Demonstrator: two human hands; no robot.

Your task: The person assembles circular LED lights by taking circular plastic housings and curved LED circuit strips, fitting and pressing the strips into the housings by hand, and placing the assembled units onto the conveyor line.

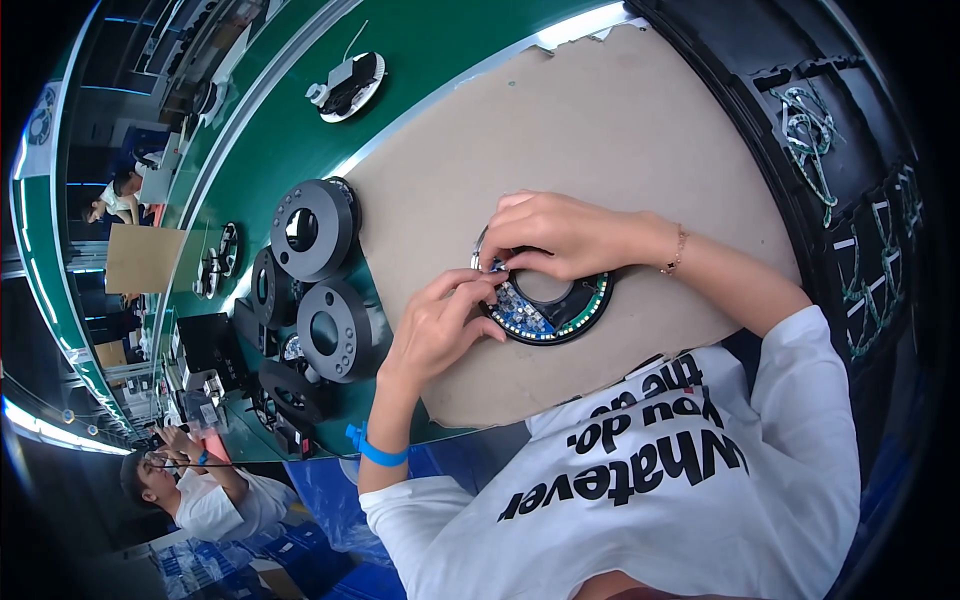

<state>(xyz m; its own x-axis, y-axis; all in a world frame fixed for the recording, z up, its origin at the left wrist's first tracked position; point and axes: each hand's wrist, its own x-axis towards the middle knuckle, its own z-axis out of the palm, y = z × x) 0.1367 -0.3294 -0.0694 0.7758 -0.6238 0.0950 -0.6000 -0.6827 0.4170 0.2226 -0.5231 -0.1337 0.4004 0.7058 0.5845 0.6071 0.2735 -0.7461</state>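
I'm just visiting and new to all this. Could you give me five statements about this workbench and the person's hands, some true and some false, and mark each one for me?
1. The left hand and right hand have their fingers together at the upper-left part of a round black device with a blue circuit board. True.
2. The bright-blue wristband is on the person's right wrist. False: it is on the left one.
3. A large beige cardboard sheet lies under the hands. True.
4. The round dark-grey housings with buttons are to the right of the sheet. False: they are to its left.
5. Tangled green-and-white cords lie to the right of the sheet. True.
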